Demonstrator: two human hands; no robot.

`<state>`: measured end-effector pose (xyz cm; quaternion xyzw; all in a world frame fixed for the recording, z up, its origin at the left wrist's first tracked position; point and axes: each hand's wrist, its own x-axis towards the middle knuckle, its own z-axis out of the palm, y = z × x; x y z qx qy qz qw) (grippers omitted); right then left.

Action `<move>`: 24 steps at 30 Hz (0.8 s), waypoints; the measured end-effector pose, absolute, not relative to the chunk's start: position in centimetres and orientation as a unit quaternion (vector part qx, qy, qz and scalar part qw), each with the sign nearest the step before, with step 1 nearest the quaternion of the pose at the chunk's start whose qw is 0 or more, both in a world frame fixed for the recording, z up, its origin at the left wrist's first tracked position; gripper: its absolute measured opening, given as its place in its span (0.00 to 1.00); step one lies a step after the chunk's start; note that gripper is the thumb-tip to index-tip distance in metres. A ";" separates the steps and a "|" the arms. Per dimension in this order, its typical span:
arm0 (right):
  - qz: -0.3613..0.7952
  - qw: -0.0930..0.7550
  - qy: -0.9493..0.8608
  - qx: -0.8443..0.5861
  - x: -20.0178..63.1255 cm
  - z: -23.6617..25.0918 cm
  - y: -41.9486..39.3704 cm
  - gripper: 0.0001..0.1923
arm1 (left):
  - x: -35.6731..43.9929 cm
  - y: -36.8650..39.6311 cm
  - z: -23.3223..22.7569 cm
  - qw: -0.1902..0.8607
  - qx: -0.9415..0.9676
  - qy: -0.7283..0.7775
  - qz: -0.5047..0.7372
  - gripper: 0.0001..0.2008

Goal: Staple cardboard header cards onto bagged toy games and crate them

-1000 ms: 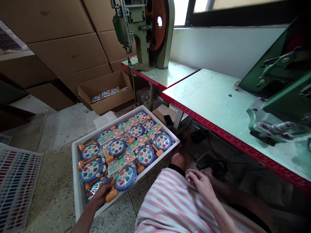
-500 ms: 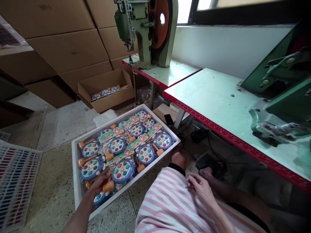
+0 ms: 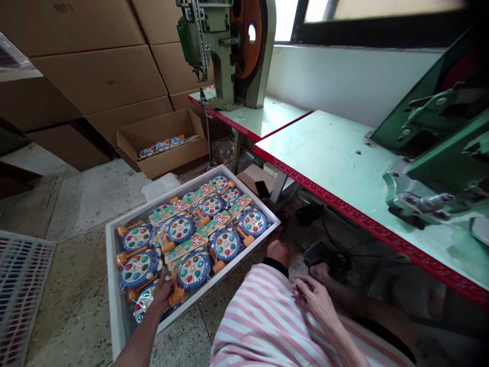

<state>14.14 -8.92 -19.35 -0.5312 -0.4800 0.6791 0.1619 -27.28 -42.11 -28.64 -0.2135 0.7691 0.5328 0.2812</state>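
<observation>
A white tray (image 3: 112, 295) on the floor holds several bagged blue round toys with orange handles and paper header cards. My left hand (image 3: 162, 291) reaches into the tray's near corner. Its fingers are closed on the orange handle of one bagged toy (image 3: 193, 270). Another bagged toy (image 3: 143, 302) lies partly under my wrist. My right hand (image 3: 315, 299) rests on my pink-and-white striped lap (image 3: 263, 321), fingers apart, holding nothing.
An open cardboard box (image 3: 164, 159) with a few toys stands beyond the tray, before stacked cartons (image 3: 95, 76). A press machine (image 3: 229, 51) sits on a green red-edged table (image 3: 336, 158). A green machine (image 3: 439, 148) is at right, a foot pedal (image 3: 324, 253) below, a mesh crate (image 3: 19, 295) at left.
My left hand has pushed the bagged toy a little further into the tray's near row and stays on its handle. My right hand has barely moved.
</observation>
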 end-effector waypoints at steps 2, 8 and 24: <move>0.682 0.163 -0.482 -0.525 14.1 -19.4 -9.0 0.23 | -26.7 -41.8 -29.2 0.258 -0.193 0.790 0.521 0.33; 0.684 0.153 -0.487 -0.521 14.3 -19.5 -9.0 0.23 | -25.9 -41.0 -28.6 0.181 -0.073 0.870 0.452 0.41; 0.681 0.169 -0.476 -0.530 16.0 -20.6 -8.8 0.27 | -21.4 -39.5 -30.1 0.114 0.178 0.965 0.155 0.40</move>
